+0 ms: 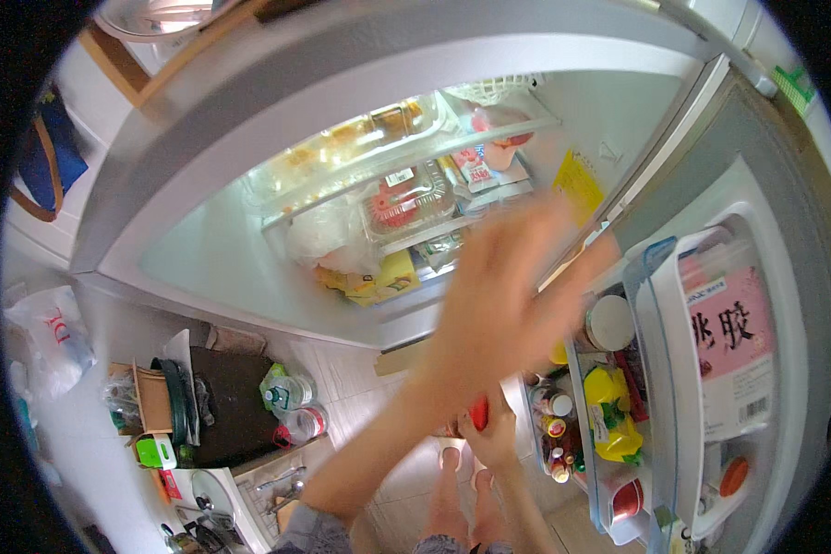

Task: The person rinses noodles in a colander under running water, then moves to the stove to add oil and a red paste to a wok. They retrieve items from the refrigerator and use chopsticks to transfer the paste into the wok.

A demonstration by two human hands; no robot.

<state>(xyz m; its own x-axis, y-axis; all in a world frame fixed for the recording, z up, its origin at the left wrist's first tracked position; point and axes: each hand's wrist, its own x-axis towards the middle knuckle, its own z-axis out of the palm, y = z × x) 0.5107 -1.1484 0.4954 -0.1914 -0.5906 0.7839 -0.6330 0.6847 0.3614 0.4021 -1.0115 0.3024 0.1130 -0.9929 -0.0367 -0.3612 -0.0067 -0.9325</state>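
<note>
My left hand (512, 284), blurred, is raised in front of the open refrigerator. Its thumb stands apart from the fingers, and no object shows in it. Below, partly covered by my left wrist, my right hand (492, 429) grips a red-topped item (479, 413); its lower part is mostly hidden, so its kind is unclear. Beyond my left hand, a clear plastic clamshell (405, 204) with red contents sits on a refrigerator shelf. A yellow carton (391, 278) and a white plastic bag (325, 232) are lower left of it.
The open refrigerator door (741, 201) on the right holds a pink-labelled package (733, 346), a yellow pouch (611, 415), a white-lidded jar (609, 323) and several bottles. Plastic bottles (294, 395) stand on the floor to the left, beside a dark-topped surface (228, 401).
</note>
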